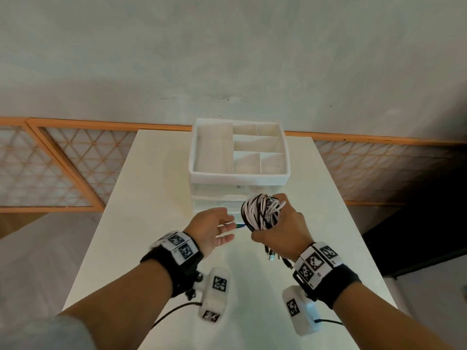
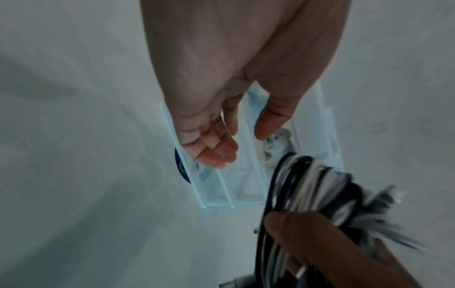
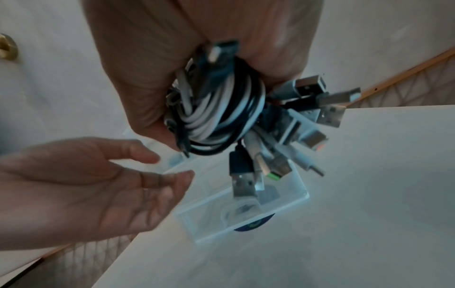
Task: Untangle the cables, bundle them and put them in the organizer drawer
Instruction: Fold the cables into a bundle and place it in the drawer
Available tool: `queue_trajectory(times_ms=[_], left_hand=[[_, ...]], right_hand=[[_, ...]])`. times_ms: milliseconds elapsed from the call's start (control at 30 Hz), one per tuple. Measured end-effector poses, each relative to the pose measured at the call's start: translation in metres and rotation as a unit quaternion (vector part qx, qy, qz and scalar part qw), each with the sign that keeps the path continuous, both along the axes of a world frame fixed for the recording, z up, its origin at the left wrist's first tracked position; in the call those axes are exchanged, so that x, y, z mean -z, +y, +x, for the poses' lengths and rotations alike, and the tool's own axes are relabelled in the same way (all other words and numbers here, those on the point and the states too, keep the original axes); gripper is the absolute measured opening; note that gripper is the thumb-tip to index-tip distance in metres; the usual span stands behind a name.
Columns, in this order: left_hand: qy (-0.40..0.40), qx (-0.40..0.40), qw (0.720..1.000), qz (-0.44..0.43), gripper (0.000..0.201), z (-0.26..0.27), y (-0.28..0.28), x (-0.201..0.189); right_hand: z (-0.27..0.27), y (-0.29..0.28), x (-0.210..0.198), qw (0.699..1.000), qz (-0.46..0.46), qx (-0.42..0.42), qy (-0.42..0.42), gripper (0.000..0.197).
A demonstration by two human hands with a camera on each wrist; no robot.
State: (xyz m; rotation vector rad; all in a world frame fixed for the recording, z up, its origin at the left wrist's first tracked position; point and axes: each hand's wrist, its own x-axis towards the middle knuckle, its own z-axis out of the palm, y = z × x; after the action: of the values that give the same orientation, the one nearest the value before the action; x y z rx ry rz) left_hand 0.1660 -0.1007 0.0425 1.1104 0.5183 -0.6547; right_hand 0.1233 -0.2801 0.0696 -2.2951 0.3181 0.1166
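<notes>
My right hand grips a coiled bundle of black and white cables just in front of the white organizer. The right wrist view shows the bundle in my right hand, with several USB plugs sticking out of it. Below it a clear drawer with a blue sticker looks pulled out, with something white coiled inside. My left hand hovers open, palm up, left of the bundle, holding nothing. In the left wrist view its fingers hang relaxed over the clear drawers.
The organizer's top tray has several compartments and stands at the far middle of the white table. An orange lattice screen runs behind the table. A dark area lies off the table's right edge.
</notes>
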Motion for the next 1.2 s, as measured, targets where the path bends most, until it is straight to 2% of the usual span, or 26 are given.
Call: queue_trajectory(times_ms=[33,133,300,500,633,733,800,833,900,933,967,1000,1033,1067,1100,1200], left_hand=[[0.017,-0.013,1.000,-0.002,0.006,0.006,-0.007,0.004],[0.058,-0.037,0.997,-0.020,0.010,0.021,-0.020,0.014],[0.091,-0.052,0.991,-0.083,0.006,0.021,-0.024,0.029],[0.091,-0.067,0.982,-0.151,0.032,0.010,-0.017,0.037],[0.095,0.007,0.990,-0.101,0.039,-0.026,-0.006,0.045],[0.061,0.141,0.988,-0.003,0.035,-0.052,0.004,0.035],[-0.052,0.249,0.959,0.123,0.025,-0.053,0.010,0.017],[-0.129,0.260,0.939,0.186,0.019,-0.049,0.012,0.008],[-0.261,0.231,0.885,0.308,0.016,-0.034,0.021,-0.007],[-0.301,0.234,0.843,0.379,0.023,-0.027,0.025,-0.012],[-0.318,0.271,0.790,0.448,0.034,-0.023,0.029,-0.012],[-0.312,0.325,0.741,0.498,0.045,-0.022,0.032,-0.009],[-0.293,0.375,0.705,0.525,0.051,-0.023,0.035,-0.002],[-0.280,0.404,0.685,0.537,0.052,-0.028,0.038,0.005],[-0.278,0.413,0.678,0.541,0.050,-0.034,0.040,0.011],[-0.297,0.409,0.681,0.530,0.048,-0.046,0.047,0.019]], right_hand=[[0.001,-0.001,-0.001,1.000,0.003,0.001,-0.003,0.066],[0.001,-0.004,-0.006,1.000,0.014,0.000,-0.015,0.065],[-0.004,-0.008,-0.010,1.000,0.017,-0.008,-0.025,0.067],[-0.006,-0.012,-0.015,0.999,0.011,-0.025,-0.030,0.069],[-0.007,-0.013,-0.019,0.999,0.016,-0.031,-0.036,0.067],[-0.007,-0.014,-0.022,0.998,0.014,-0.043,-0.038,0.067],[-0.006,-0.013,-0.025,0.998,0.008,-0.052,-0.040,0.069],[-0.004,-0.013,-0.026,0.998,0.004,-0.057,-0.040,0.069],[0.002,-0.010,-0.030,0.997,-0.005,-0.069,-0.039,0.070],[0.006,-0.007,-0.031,0.996,-0.011,-0.079,-0.039,0.071],[0.010,-0.005,-0.033,0.995,-0.020,-0.090,-0.038,0.072],[0.014,-0.002,-0.035,0.994,-0.029,-0.103,-0.036,0.072],[0.018,0.000,-0.037,0.992,-0.041,-0.117,-0.031,0.073],[0.023,0.003,-0.037,0.990,-0.052,-0.132,-0.025,0.075],[0.028,0.007,-0.037,0.987,-0.064,-0.147,-0.016,0.078],[0.043,0.017,-0.032,0.971,-0.129,-0.200,0.015,0.087]])
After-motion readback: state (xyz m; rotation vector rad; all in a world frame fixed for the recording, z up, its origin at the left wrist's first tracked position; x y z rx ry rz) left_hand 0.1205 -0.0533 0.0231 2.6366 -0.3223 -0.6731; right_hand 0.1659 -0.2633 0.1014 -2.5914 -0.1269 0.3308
